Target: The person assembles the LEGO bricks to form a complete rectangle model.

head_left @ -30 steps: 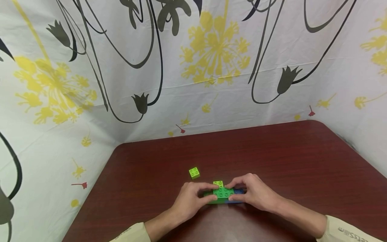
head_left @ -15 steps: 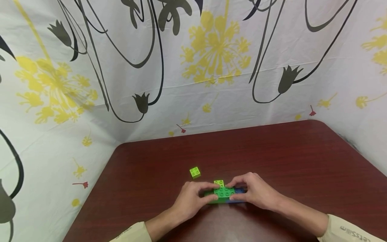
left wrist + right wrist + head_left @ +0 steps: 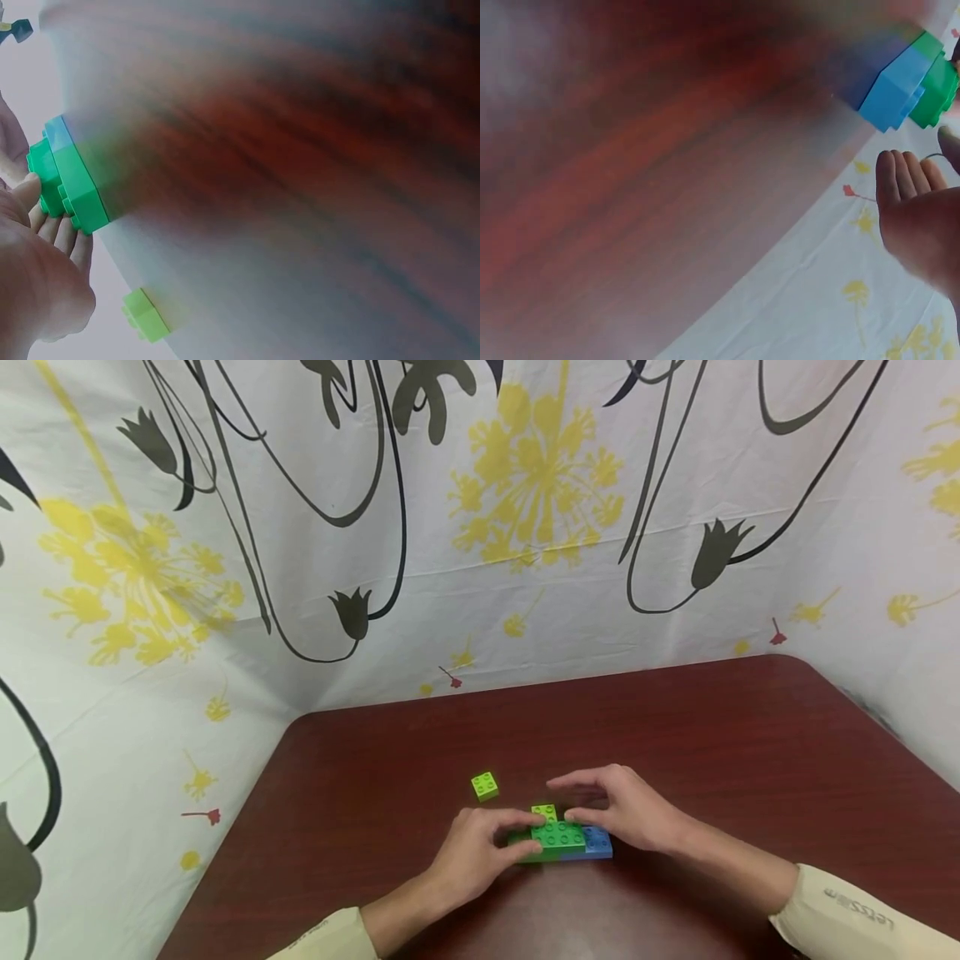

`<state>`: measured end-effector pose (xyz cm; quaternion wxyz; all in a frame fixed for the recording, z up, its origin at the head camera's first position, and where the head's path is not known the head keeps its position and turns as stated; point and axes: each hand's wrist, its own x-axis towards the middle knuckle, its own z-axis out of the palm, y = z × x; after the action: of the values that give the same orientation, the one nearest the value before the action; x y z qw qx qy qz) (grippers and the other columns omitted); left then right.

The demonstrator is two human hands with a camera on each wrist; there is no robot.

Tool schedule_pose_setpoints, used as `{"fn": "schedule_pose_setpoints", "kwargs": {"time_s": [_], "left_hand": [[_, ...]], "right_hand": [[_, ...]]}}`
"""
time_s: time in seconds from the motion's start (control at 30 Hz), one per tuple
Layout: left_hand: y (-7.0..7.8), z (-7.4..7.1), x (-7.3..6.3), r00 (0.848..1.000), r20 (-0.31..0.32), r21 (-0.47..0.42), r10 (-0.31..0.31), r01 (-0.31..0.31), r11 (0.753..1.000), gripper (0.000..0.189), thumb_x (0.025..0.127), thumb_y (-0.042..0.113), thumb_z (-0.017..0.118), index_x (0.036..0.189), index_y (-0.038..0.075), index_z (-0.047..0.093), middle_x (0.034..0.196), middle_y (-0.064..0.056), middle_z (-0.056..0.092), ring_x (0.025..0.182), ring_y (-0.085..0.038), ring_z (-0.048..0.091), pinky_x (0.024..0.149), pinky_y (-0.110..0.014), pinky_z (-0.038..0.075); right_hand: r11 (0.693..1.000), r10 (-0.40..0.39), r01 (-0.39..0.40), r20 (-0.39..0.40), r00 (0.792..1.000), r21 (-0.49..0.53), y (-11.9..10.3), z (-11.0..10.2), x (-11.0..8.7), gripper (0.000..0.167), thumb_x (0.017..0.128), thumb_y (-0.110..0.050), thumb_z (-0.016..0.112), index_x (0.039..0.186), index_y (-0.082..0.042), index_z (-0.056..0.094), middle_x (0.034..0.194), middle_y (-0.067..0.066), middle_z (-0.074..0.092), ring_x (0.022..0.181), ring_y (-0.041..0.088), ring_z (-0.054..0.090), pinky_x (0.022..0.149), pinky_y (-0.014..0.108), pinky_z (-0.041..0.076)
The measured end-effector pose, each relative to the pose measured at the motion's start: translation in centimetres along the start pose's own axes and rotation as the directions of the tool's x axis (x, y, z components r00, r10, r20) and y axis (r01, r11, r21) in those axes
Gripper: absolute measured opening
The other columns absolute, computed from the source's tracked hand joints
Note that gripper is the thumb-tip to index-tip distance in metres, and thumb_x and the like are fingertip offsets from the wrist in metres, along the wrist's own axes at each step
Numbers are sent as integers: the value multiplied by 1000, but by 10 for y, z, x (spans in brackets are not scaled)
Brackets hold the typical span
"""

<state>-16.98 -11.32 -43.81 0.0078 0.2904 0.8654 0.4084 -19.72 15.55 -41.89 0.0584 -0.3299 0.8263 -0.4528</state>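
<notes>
A low build of toy building bricks stands on the table in front of me. Its top green brick [image 3: 562, 837] spans a lower green brick [image 3: 84, 196] on the left and a blue brick [image 3: 597, 842] on the right. A lime brick [image 3: 544, 812] shows at the build's back. My left hand [image 3: 471, 852] pinches the left end of the top green brick between thumb and fingers. Raised off the build, my right hand [image 3: 637, 810] has its fingers extended just behind the right end; the right wrist view shows this hand [image 3: 919, 217] apart from the bricks.
A loose lime brick [image 3: 485, 786] lies behind and left of the build, near the left hand. The dark red table [image 3: 390, 752] has rounded back corners. Patterned white cloth [image 3: 480, 610] hangs behind it and along both sides.
My right hand has let go of the build's right end and moved up and back, uncovering the blue brick. The left hand keeps its grip in the same place.
</notes>
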Motion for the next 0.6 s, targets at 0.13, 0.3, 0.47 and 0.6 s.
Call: {"fn": "schedule_pose_setpoints", "kwargs": {"time_s": [0.13, 0.3, 0.47, 0.6], "left_hand": [[0, 0, 0, 1000, 2, 7, 5, -5, 1000, 29, 95, 30, 83, 123, 23, 81, 117, 13, 77, 108, -2, 70, 87, -24, 58], [0, 0, -1, 1000, 4, 0, -8, 8, 1000, 30, 95, 31, 83, 124, 23, 81, 118, 14, 76, 109, -1, 69, 88, -25, 58], [0, -1, -1, 1000, 4, -10, -25, 25, 1000, 30, 95, 31, 82, 124, 24, 81, 119, 14, 76, 107, -1, 69, 87, -24, 57], [0, 0, -1, 1000, 4, -13, -30, 30, 999, 30, 95, 32, 83, 124, 24, 81, 118, 15, 76, 107, -1, 69, 87, -24, 57]], "right_hand": [[999, -38, 35, 71, 997, 37, 5, -2, 8, 45, 101, -9, 74, 143, 4, 63, 139, 19, 67, 126, 38, 67, 98, 47, 58], [998, -54, 52, 131, 990, 19, 10, -2, 16, 44, 102, -5, 71, 144, 3, 62, 140, 19, 67, 130, 38, 64, 101, 50, 56], [998, -55, 45, 213, 975, 52, 17, -3, 25, 47, 101, -4, 71, 147, 2, 61, 144, 16, 65, 134, 35, 61, 105, 48, 54], [991, -60, 24, 271, 961, 133, 22, -4, 31, 49, 100, -4, 73, 148, 3, 59, 146, 17, 63, 137, 36, 58, 107, 46, 52]]}}
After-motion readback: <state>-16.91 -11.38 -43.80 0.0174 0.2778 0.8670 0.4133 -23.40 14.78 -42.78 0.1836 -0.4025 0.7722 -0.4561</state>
